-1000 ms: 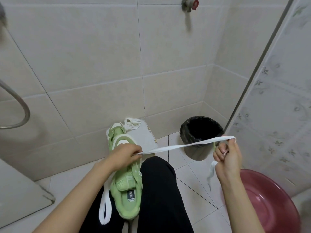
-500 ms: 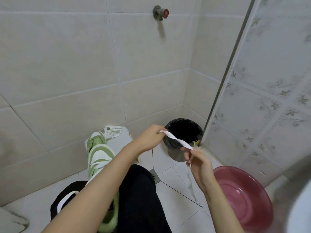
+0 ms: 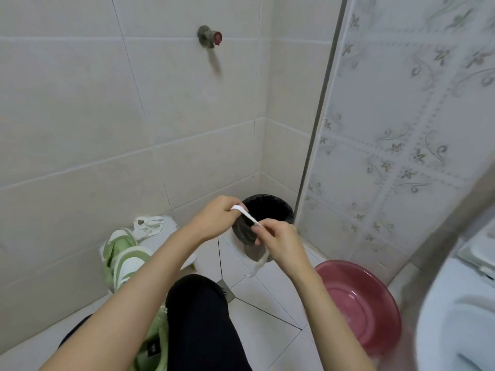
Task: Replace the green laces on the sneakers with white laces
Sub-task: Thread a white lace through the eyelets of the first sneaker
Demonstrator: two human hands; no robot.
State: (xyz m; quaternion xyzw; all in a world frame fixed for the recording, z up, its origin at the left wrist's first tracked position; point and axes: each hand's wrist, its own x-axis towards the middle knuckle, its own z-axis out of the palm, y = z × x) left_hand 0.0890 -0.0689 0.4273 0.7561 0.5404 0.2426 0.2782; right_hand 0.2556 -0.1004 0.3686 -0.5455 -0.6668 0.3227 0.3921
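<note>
Moved: left hand (image 3: 217,218) lifted off the sneaker (image 3: 120,253) and drawn in toward the right hand (image 3: 278,239); the long span of lace (image 3: 247,216) between them shrunk to a short strip.
Left fingers: curled, pinched on the upper part of the lace at the fingertips.
Right fingers: curled, thumb and forefinger nipped on the lace just below and right of the left fingers.
Gap between hands: small, not touching, bridged only by the taut white strip.
Lace: white, flat; ran down and right from the left fingertips into the right ones, then hung loose as a tail under the right fingers.
Sneaker: green with white bands across the top; lay well below and left of the left fingers, beside the black trouser leg (image 3: 198,317), partly hidden under the left forearm.
Bin (image 3: 284,207): black, stood right behind both sets of fingers.
Basin (image 3: 356,298): red, on the floor below and right of the right fingers.
White bundle (image 3: 150,226): left of the left fingers, past the toe of the sneaker; too blurred to identify.
Tap (image 3: 210,37): on the wall high above the left fingers.
</note>
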